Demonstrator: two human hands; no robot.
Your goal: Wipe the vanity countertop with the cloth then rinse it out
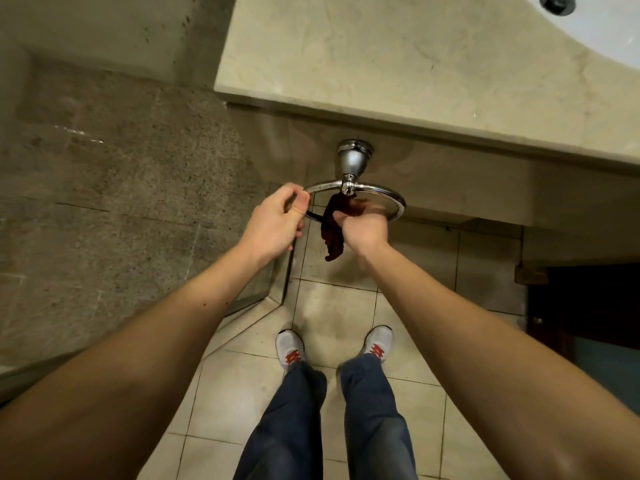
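A dark red-brown cloth (pixel 333 233) hangs through a chrome towel ring (pixel 388 195) fixed to the front of the vanity. My right hand (pixel 365 226) is closed around the cloth just inside the ring. At the ring's left side, my left hand (pixel 275 220) pinches the chrome rim between thumb and fingers. The beige marble vanity countertop (pixel 398 60) lies above the ring. A corner of the white sink basin (pixel 609 32) shows at the top right.
A chrome drain (pixel 557 2) sits in the basin at the top edge. A speckled stone ledge and glass panel (pixel 121 188) stand on the left. Beige floor tiles (pixel 332 306) and my shoes lie below. A dark cabinet opening (pixel 585 303) is at the right.
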